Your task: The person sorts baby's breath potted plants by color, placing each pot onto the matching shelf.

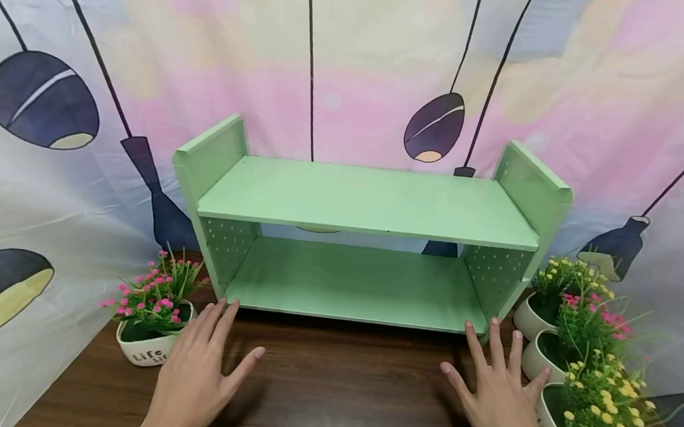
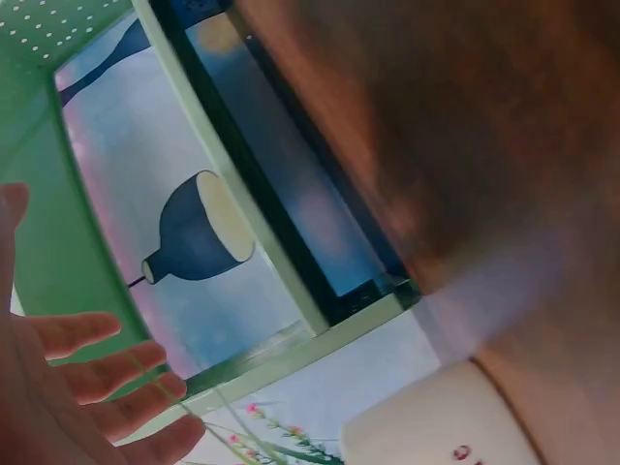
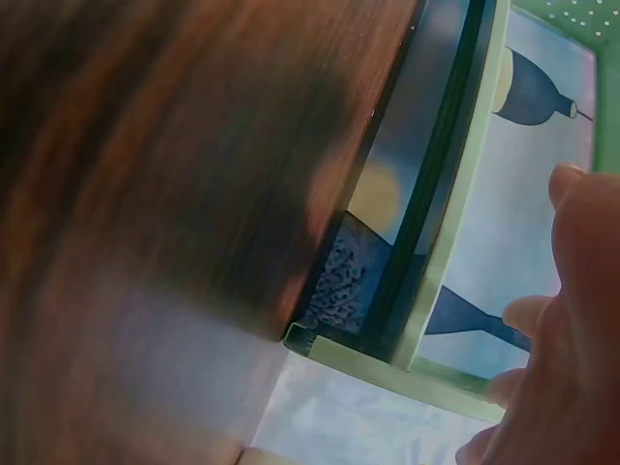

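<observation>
A pale green two-tier shelf (image 1: 366, 199) with perforated side panels stands on a dark brown wooden table (image 1: 331, 383). My left hand (image 1: 194, 364) is spread, palm down, in front of the shelf's left end, its fingertips near the lower front edge. In front of the right end, my right hand (image 1: 498, 393) is spread the same way, holding nothing. The left wrist view shows the left hand's fingers (image 2: 126, 383) beside the shelf's green frame (image 2: 281, 262). In the right wrist view the right hand (image 3: 572, 320) appears beside the frame (image 3: 455, 194).
A white pot with pink flowers (image 1: 148, 345) stands left of the shelf. Several potted plants line the right side, among them a yellow-flowered one (image 1: 601, 406) close to my right hand. Behind hangs a cloth backdrop (image 1: 363, 64) printed with lamps.
</observation>
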A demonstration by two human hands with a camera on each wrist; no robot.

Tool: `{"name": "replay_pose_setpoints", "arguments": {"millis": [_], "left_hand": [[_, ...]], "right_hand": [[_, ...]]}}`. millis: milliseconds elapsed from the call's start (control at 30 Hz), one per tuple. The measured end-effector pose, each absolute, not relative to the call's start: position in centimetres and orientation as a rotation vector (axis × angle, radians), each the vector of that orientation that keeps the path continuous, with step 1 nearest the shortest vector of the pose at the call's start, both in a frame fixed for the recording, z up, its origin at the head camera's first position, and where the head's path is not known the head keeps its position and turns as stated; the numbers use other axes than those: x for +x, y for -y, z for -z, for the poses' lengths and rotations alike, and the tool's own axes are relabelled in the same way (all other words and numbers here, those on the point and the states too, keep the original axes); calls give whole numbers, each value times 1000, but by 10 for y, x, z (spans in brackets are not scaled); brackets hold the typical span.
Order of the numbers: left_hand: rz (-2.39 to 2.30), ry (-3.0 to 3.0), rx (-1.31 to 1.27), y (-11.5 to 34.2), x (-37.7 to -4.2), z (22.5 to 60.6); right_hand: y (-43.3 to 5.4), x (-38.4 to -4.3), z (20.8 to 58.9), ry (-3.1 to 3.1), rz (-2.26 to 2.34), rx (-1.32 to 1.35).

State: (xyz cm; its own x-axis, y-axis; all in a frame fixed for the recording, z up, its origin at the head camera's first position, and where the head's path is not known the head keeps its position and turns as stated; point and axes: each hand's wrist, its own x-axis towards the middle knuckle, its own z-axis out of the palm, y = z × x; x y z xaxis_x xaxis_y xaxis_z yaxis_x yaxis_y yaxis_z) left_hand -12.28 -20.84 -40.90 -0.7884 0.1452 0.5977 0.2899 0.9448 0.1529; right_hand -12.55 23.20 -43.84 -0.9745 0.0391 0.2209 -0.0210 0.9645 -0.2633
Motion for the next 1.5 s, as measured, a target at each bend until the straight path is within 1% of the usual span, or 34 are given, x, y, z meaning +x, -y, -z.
{"name": "replay_pose_setpoints", "arguments": {"millis": [200, 400, 800, 1033, 1233, 1500], "left_hand": [[409, 2333, -381, 215, -130, 392], [508, 2209, -410, 228, -135, 360], [730, 1947, -456, 253, -164, 302], [834, 1974, -410, 267, -178, 269], [982, 2073, -319, 279, -193, 244], [1007, 2183, -438, 287, -216, 233]], "right_hand": [[-231, -126, 437, 2902, -391, -11], [-231, -126, 438, 2943, -395, -21], [-236, -124, 440, 2899, -414, -11], [-237, -124, 439, 2928, -416, -16], [-236, -125, 440, 2888, -407, -3], [-234, -123, 439, 2891, -408, 0]]}}
